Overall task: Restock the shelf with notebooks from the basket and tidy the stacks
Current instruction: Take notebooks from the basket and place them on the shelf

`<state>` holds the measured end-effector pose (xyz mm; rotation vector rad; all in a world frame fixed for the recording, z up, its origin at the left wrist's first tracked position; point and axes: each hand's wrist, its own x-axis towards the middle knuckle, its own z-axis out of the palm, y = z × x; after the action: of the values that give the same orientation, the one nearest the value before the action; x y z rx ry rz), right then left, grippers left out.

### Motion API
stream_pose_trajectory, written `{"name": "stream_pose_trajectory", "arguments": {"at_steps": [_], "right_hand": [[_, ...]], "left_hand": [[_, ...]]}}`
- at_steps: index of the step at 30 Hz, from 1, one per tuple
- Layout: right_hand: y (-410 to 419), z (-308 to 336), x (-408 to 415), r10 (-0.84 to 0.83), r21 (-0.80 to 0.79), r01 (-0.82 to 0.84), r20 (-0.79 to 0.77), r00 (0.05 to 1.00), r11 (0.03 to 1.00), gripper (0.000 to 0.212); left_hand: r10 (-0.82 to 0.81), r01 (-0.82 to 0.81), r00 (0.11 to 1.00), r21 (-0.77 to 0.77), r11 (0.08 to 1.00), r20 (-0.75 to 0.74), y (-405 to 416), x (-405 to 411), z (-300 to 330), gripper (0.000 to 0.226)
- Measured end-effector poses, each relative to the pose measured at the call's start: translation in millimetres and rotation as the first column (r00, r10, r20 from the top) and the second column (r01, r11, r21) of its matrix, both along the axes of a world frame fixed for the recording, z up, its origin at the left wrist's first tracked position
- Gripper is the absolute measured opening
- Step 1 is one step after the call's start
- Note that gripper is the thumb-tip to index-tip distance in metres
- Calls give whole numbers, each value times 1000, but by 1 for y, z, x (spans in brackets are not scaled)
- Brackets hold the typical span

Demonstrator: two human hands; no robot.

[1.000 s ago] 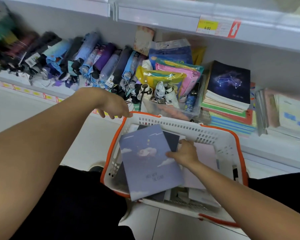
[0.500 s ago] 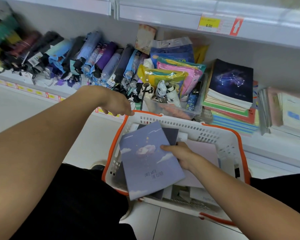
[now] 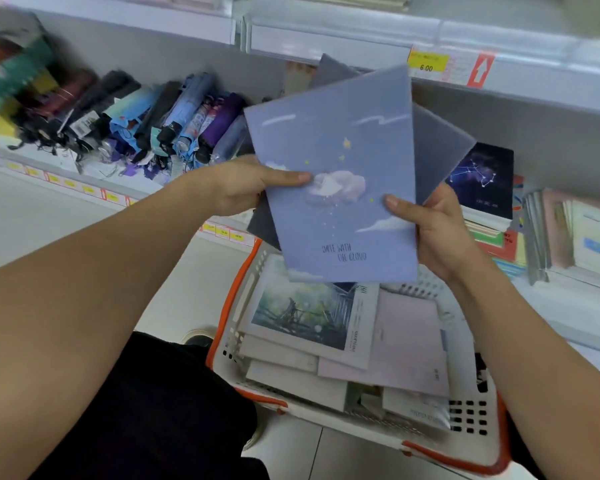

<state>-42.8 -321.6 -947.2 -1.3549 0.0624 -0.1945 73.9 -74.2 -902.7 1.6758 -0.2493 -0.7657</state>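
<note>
While my left hand (image 3: 243,187) pinches the left edge of the blue cloud notebook (image 3: 336,181) with its thumb on the cover, my right hand (image 3: 430,230) grips the right edge, thumb on the front and fingers behind. A few darker grey notebooks (image 3: 440,150) fan out behind it in the same hold. The bundle hangs in the air above the white basket (image 3: 471,414) with orange rim, where more notebooks lie flat, a landscape-cover one (image 3: 302,313) on top beside a pale pink one (image 3: 409,337). Beyond on the shelf (image 3: 568,299) stands a stack topped by a constellation notebook (image 3: 482,181); folded umbrellas (image 3: 160,123) lie to the left
</note>
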Motion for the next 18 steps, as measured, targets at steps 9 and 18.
{"name": "stream_pose_trajectory", "arguments": {"at_steps": [9,18], "right_hand": [[43,-59,-6,-214,-96,201,-152,965,975,45],[44,-76,-1,-116,-218,79,-162,980,973,38]], "left_hand": [[-5,1,999,85,996,48,-5,-8,-34,55],[-80,87,996,448,890,-34,18,6,-40,41]]}}
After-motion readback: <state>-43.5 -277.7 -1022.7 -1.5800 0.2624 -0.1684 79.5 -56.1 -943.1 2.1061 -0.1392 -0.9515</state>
